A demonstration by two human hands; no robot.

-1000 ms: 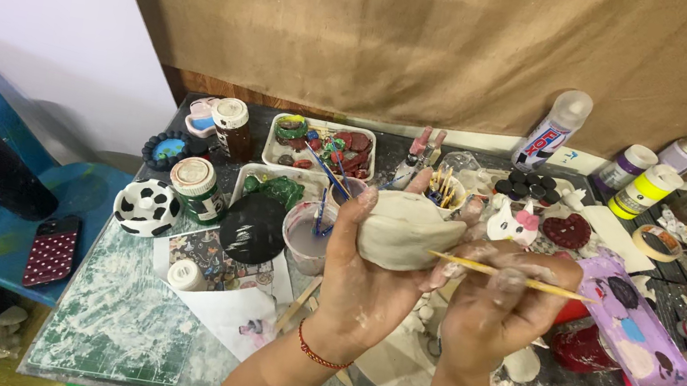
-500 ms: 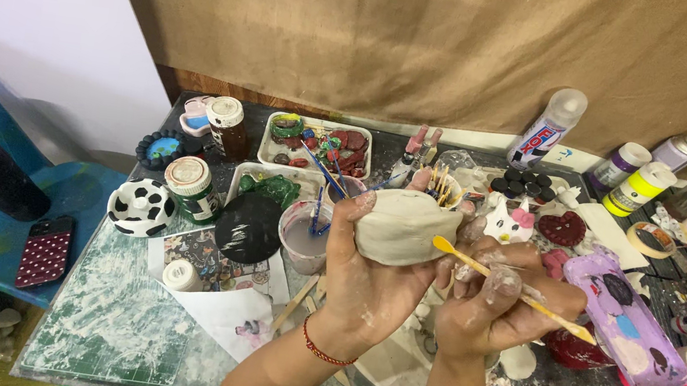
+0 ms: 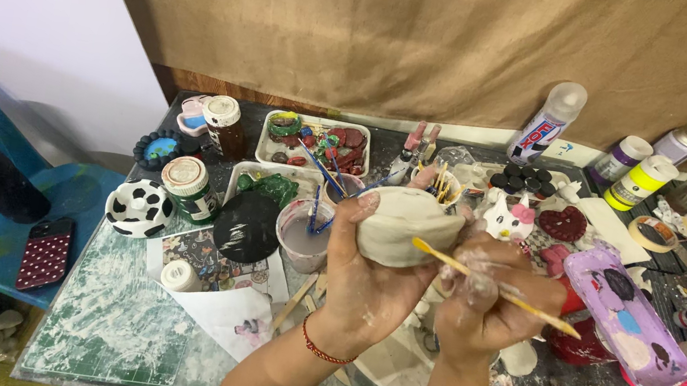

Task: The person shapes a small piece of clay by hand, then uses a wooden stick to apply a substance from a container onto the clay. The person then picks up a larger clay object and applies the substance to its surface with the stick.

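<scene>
My left hand (image 3: 369, 278) grips a pale grey lump of clay (image 3: 405, 225) from below and behind, thumb over its left end, holding it above the table. My right hand (image 3: 489, 299), smeared with clay, pinches a thin wooden modelling stick (image 3: 497, 288). The stick's tip rests against the clay's right side and its tail points down to the right. A red thread bracelet circles my left wrist.
The cluttered craft table (image 3: 107, 312) carries a cup of cloudy water with brushes (image 3: 304, 234), a black lid (image 3: 247, 226), a cow-patterned dish (image 3: 139, 208), paint jars (image 3: 189, 188), a tray of coloured pieces (image 3: 315, 141), a purple palette (image 3: 621, 315), spray cans (image 3: 547, 123). A phone (image 3: 45, 253) lies on a blue chair.
The stick has tilted, its tail dropping down to the right while the tip stays on the clay. Both hands have kept their hold in nearly the same place.
</scene>
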